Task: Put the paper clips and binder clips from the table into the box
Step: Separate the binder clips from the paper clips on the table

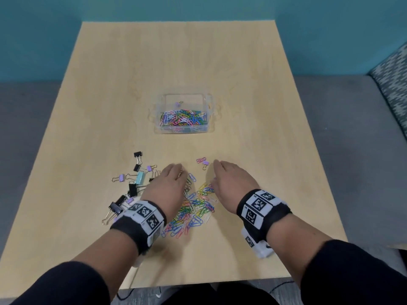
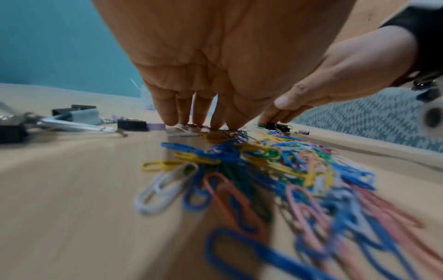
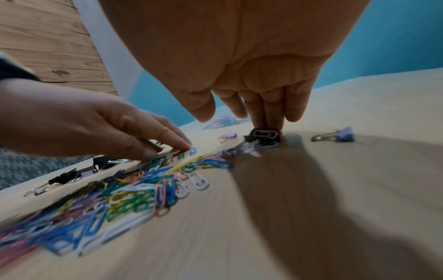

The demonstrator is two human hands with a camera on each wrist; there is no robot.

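A clear plastic box [image 1: 156,119] stands mid-table with coloured paper clips and one purple binder clip inside. A pile of coloured paper clips [image 1: 195,206] [image 2: 275,170] [image 3: 134,193] lies near the front edge, between my hands. Black, purple and light-blue binder clips [image 1: 132,187] lie scattered left of it. My left hand [image 1: 174,172] [image 2: 199,113] touches the pile's far end with straight fingers. My right hand [image 1: 218,172] [image 3: 235,111] presses straight fingertips onto a black binder clip [image 3: 263,135] with a white paper clip on it.
A small purple binder clip with a pink paper clip [image 1: 203,162] lies just ahead, between my hands. Another purple binder clip [image 3: 340,135] lies right of my right fingers. The wooden table [image 1: 242,62] stretches beyond the box. A patterned seat [image 1: 394,73] sits at the right.
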